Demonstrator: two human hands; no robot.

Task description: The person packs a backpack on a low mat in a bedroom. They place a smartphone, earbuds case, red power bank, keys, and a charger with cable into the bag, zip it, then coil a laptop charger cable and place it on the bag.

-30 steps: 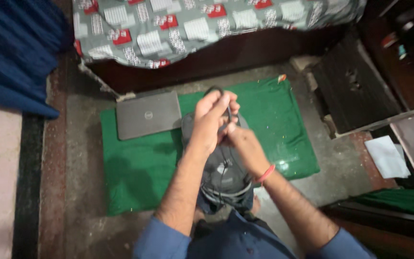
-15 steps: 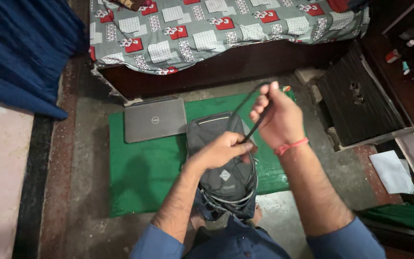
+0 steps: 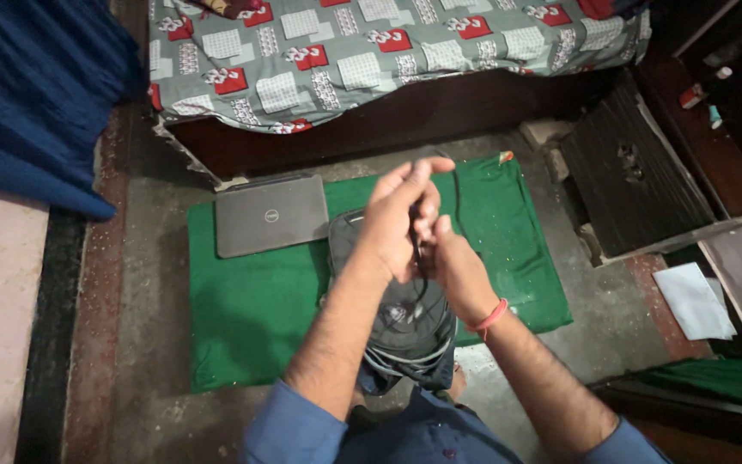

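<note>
– What are the hands on?

– A thin black cord (image 3: 457, 185). It loops up from between the hands at the middle of the frame and curves over toward the upper right. The left hand (image 3: 401, 219) is closed around it, fingers curled, with the forefinger stretched out at the top. The right hand (image 3: 453, 266) sits just below and to the right, touching the left, its fingers folded in on the same cord; a red band (image 3: 489, 318) circles that wrist.

– And under them?

– A dark grey backpack (image 3: 405, 326) lies below the hands, lower centre of the frame, partly on a green mat (image 3: 251, 318) and running down to the person's lap. Whether the cord goes into the bag I cannot tell; the hands hide that part.

– What lies around it?

– A closed grey laptop (image 3: 270, 215) rests on the mat's upper left corner, just beside the backpack. Above the mat, across the top, is a bed with a grey patterned sheet (image 3: 371, 60). A blue curtain (image 3: 36, 94) hangs at upper left. At right a dark wooden panel (image 3: 637, 180) lies on the floor, and a white sheet of paper (image 3: 693, 301) lies lower right.
</note>
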